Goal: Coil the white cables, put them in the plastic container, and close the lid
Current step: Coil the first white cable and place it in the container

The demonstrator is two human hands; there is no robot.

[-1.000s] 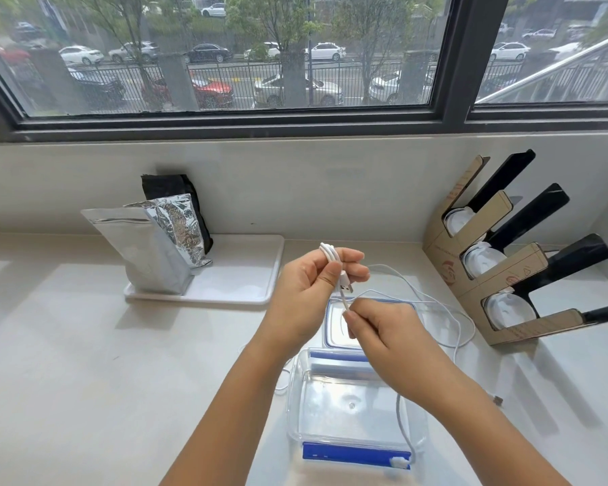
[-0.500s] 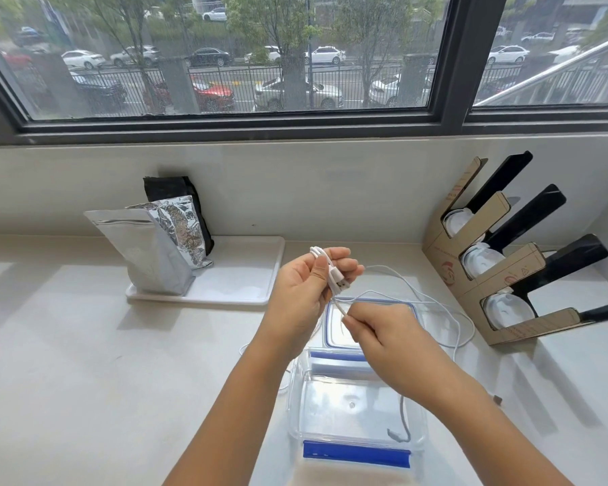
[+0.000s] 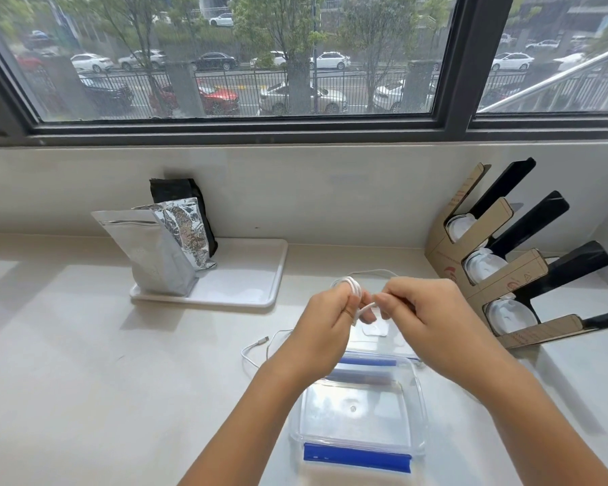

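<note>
I see the left hand point(image 3: 325, 319) pinching the coiled cable point(image 3: 356, 288). The right hand point(image 3: 423, 312) pinches its loop point(image 3: 365, 307) just beside, above the open container point(image 3: 360, 412).

One head-worn wide-angle view (the only one) looks forward and down from close above the worktop point(image 3: 85, 380), facing the window point(image 3: 243, 57), with both forearms reaching in from the lower edge.

The lid point(image 3: 372, 331) behind the container point(image 3: 415, 408) is mostly blocked by both hands. Can't tell where the cable point(image 3: 357, 291) goes past the right hand point(image 3: 425, 317). Both forearms run off the bottom edge below the container.
</note>
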